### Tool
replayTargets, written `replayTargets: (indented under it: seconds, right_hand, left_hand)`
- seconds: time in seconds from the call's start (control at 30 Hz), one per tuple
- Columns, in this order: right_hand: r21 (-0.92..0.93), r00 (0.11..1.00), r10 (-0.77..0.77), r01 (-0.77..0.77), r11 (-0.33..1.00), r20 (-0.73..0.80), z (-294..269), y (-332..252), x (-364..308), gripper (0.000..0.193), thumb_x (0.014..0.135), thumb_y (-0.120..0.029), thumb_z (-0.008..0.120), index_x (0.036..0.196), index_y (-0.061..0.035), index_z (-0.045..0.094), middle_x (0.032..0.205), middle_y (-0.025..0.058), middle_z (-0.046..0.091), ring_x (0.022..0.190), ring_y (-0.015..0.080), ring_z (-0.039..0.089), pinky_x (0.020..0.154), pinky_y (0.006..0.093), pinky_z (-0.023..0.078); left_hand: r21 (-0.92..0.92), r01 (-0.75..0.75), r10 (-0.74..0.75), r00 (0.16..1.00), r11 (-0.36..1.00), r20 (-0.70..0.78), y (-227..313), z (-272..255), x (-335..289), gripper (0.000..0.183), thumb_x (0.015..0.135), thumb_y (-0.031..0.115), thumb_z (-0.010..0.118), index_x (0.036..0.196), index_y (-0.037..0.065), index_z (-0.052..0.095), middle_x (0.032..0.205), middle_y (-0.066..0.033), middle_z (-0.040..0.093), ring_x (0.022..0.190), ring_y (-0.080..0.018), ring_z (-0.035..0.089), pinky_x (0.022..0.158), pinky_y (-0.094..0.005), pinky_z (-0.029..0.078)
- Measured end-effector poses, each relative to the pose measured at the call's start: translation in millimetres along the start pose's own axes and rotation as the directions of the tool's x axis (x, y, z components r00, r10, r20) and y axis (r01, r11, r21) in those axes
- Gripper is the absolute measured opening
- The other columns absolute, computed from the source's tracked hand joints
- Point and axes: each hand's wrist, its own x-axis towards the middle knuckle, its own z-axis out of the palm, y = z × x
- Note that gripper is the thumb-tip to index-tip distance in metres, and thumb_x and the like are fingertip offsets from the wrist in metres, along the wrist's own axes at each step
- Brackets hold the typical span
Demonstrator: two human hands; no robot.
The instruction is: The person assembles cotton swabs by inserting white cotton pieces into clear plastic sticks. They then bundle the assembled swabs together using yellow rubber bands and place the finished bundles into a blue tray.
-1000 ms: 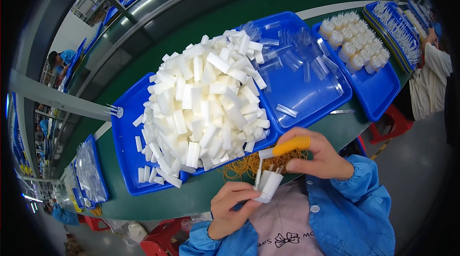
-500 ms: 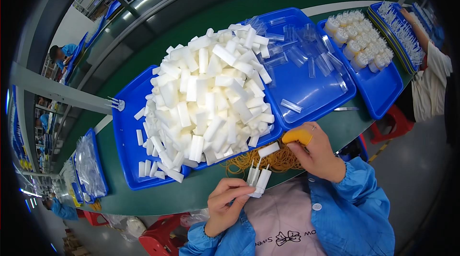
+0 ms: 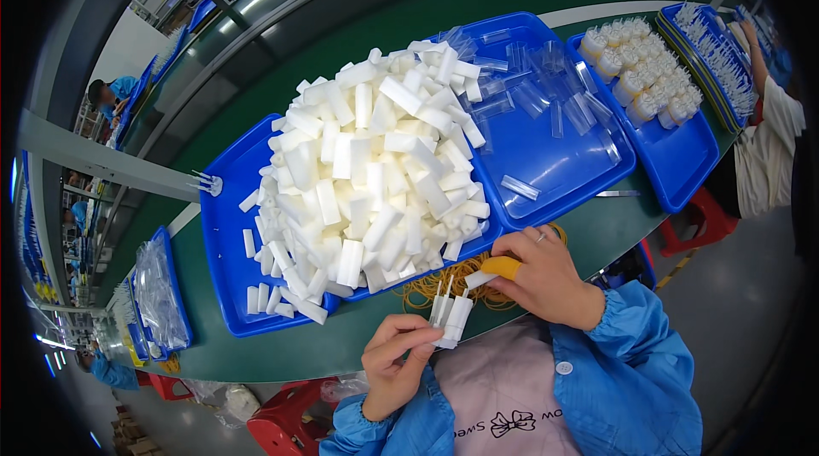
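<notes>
My left hand pinches a small white plastic base with upright thin prongs in front of my chest. White foam sleeves sit on part of it, while other prongs stand bare. My right hand, with an orange finger cot on one finger, is closed on a loose white foam piece. That piece slants just above the base, close to a prong tip; whether they touch I cannot tell. Beyond my hands a tall heap of white foam pieces fills a blue tray.
Rubber bands lie under my hands at the bench edge. A second blue tray holds clear plastic tubes. Farther right, another blue tray carries white-topped assemblies. A pronged base stands at the left tray's rim. Another person's arm shows far right.
The foam piece at the prong tip is now between my right fingers and tilted more steeply. My right hand has shifted left; my left hand and the base moved slightly left.
</notes>
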Motion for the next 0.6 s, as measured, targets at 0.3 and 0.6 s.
replayTargets:
  seconds: [0.3, 0.6]
  right_hand:
    - [0.396, 0.987, 0.069, -0.006, 0.918, -0.145, -13, 6, -4, 0.019, 0.076, -0.013, 0.072, 0.093, -0.0063, 0.067, 0.101, 0.0061, 0.064, 0.083, 0.0233, 0.064, 0.071, 0.0315, 0.05]
    - [0.87, 0.99, 0.104, -0.134, 0.474, 0.095, -9, 8, -5, 0.021, 0.082, -0.005, 0.067, 0.103, -0.0012, 0.064, 0.104, 0.0068, 0.063, 0.091, 0.0165, 0.062, 0.08, 0.0272, 0.05]
  left_hand:
    - [-0.111, -0.007, 0.024, 0.987, 0.994, 0.159, 5, 0, 3, 0.012, 0.08, 0.0, 0.067, 0.092, -0.001, 0.07, 0.092, -0.0104, 0.06, 0.08, -0.0169, 0.056, 0.068, -0.0254, 0.044]
    - [-0.034, -0.059, 0.066, 0.959, 0.998, 0.275, 6, -2, 7, 0.021, 0.076, -0.003, 0.066, 0.096, 0.003, 0.071, 0.093, -0.0093, 0.061, 0.081, -0.0191, 0.057, 0.069, -0.0269, 0.046]
